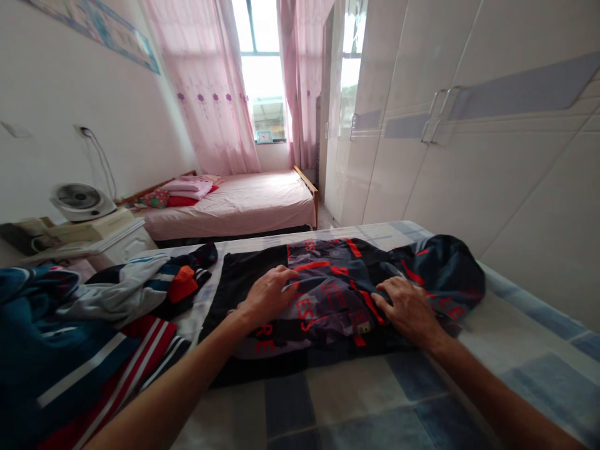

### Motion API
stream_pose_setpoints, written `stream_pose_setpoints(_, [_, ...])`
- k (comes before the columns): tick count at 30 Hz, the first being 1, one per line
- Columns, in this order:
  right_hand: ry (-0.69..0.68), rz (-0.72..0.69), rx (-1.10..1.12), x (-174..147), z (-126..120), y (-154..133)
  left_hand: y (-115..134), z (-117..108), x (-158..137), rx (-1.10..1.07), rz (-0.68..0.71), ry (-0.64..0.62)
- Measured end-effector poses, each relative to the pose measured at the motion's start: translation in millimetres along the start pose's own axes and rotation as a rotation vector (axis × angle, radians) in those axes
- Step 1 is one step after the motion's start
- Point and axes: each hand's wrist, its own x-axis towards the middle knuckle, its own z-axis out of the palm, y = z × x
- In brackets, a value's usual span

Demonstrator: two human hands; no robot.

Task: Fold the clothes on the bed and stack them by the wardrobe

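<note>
A dark hooded jacket (328, 300) with red lettering and grey patches lies folded across the bed in front of me. Its left part is plain black, and its hood (440, 269) bulges at the right end. My left hand (269, 294) is on the left half of the jacket, fingers curled against the printed cloth; its thumb is mostly hidden. On the right half, near the hood, my right hand (405, 306) has its fingers bent and thumb drawn in on the fabric.
A loose heap of clothes (107, 337) lies at the left. The checked bed sheet (347, 406) spreads under the jacket. Beyond stand a pink bed (253, 200), a small fan (82, 199) on a cabinet, and white wardrobes (469, 169) along the right.
</note>
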Motion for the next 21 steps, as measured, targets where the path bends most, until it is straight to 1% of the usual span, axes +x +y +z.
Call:
stream_pose_setpoints(2, [-0.03, 0.018, 0.023, -3, 7, -1, 11, 19, 31, -0.001, 0.03, -0.058])
stream_pose_setpoints(4, [-0.037, 0.032, 0.055, -9, 12, 1, 16, 40, 56, -0.003, 0.028, -0.091])
stream_pose_setpoints(6, [-0.022, 0.041, 0.077, -14, 16, 5, 17, 57, 75, -0.01, 0.008, -0.114])
stream_pose_setpoints(8, [0.002, 0.043, 0.089, -17, 19, 9, 15, 68, 87, -0.023, -0.024, -0.125])
stream_pose_setpoints(11, [0.022, 0.03, 0.117, -16, 20, 14, 9, 75, 94, -0.051, -0.067, -0.128])
stream_pose_setpoints(14, [0.026, 0.058, 0.13, -14, 21, 16, 2, 80, 97, -0.085, -0.119, -0.11])
stream_pose_setpoints(18, [0.026, 0.084, 0.07, -16, 23, 15, -3, 87, 99, -0.095, -0.182, -0.062])
stream_pose_setpoints(21, [-0.012, 0.093, 0.025, -17, 21, 15, 2, 79, 94, -0.075, -0.175, 0.004])
